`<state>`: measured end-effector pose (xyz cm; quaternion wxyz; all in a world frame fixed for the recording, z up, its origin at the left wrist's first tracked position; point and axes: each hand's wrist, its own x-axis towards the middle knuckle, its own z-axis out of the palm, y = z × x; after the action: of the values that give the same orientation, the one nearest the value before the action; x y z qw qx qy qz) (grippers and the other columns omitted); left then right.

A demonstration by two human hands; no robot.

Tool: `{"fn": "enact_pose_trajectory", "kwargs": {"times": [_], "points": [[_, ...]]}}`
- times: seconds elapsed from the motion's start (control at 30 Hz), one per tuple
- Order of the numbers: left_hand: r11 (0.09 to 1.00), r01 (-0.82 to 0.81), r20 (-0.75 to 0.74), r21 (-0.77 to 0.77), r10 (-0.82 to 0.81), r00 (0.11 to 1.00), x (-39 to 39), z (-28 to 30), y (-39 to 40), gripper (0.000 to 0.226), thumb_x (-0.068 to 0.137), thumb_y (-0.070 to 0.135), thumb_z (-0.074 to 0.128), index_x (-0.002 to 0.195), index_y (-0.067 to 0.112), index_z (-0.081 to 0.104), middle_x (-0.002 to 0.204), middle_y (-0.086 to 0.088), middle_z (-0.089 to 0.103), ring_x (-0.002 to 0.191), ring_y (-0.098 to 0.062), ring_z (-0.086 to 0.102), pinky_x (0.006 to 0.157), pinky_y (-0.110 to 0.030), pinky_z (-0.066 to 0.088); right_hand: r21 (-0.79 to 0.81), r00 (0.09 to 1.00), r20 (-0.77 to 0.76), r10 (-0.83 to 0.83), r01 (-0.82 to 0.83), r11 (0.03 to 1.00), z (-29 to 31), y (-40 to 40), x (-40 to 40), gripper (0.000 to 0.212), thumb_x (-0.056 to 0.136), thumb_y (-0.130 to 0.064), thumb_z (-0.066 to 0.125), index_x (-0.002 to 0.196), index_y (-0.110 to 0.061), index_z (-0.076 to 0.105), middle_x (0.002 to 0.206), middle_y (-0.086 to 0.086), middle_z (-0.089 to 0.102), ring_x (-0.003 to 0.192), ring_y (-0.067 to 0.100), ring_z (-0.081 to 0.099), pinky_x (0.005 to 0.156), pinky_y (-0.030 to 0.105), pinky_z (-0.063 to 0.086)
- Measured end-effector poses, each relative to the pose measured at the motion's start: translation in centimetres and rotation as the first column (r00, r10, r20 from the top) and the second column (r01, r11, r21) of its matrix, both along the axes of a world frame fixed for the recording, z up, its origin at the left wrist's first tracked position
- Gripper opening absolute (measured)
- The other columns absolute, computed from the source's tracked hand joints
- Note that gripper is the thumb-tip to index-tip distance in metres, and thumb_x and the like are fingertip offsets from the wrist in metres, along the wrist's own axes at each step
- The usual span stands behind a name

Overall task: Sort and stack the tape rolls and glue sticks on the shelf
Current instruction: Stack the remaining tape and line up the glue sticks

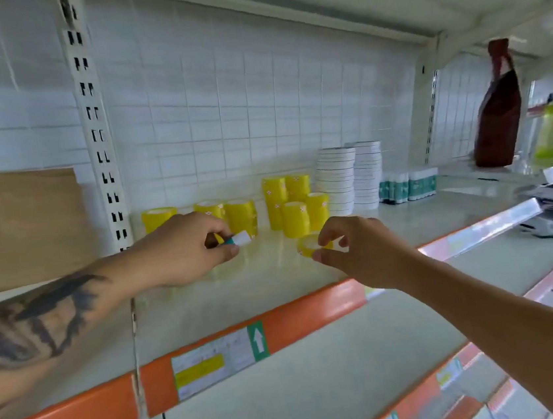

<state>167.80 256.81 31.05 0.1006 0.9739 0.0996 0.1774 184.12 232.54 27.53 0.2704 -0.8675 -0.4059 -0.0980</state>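
My left hand (186, 250) pinches a small teal and white glue stick (239, 239) above the shelf (276, 278). My right hand (352, 252) holds a single yellow tape roll (308, 245) between thumb and fingers, just over the shelf surface. Behind stand stacks of yellow tape rolls (293, 204), with more yellow rolls (234, 212) behind my left hand. Two tall stacks of white tape rolls (350, 176) stand to the right of those. A row of teal and white glue sticks (407, 186) stands upright beyond the white stacks.
A brown paper bag (18, 225) fills the shelf's left end. A dark red bottle-shaped bag (498, 108) and a green bottle (550, 130) stand on the neighbouring shelf at right. The shelf's orange front edge (314, 311) carries price labels. Lower shelves show below.
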Motion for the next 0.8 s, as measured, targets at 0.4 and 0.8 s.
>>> {"fn": "enact_pose_trajectory", "kwargs": {"times": [0.4, 0.8], "points": [[0.933, 0.137, 0.132, -0.332, -0.098, 0.986, 11.4, 0.2, -3.3, 0.015, 0.084, 0.042, 0.079, 0.096, 0.033, 0.075, 0.081, 0.009, 0.073, 0.067, -0.022, 0.072, 0.072, -0.043, 0.058, -0.168, 0.983, 0.002, 0.182, -0.18, 0.969, -0.2, 2.1, 12.0, 0.029, 0.088, -0.056, 0.071, 0.108, -0.037, 0.064, 0.097, -0.018, 0.057, 0.092, 0.011, 0.058, 0.08, 0.029, 0.047], [0.87, 0.079, 0.308, -0.486, 0.086, 0.947, 22.5, 1.2, -12.4, 0.011, 0.084, 0.036, 0.079, 0.094, 0.031, 0.077, 0.078, 0.006, 0.074, 0.065, -0.014, 0.069, 0.06, -0.03, 0.051, 0.502, 0.837, -0.221, 0.501, -0.342, 0.794, 4.7, -4.1, 20.9, 0.019, 0.087, -0.046, 0.074, 0.1, -0.034, 0.065, 0.092, -0.016, 0.075, 0.081, 0.005, 0.071, 0.073, 0.033, 0.059]]}}
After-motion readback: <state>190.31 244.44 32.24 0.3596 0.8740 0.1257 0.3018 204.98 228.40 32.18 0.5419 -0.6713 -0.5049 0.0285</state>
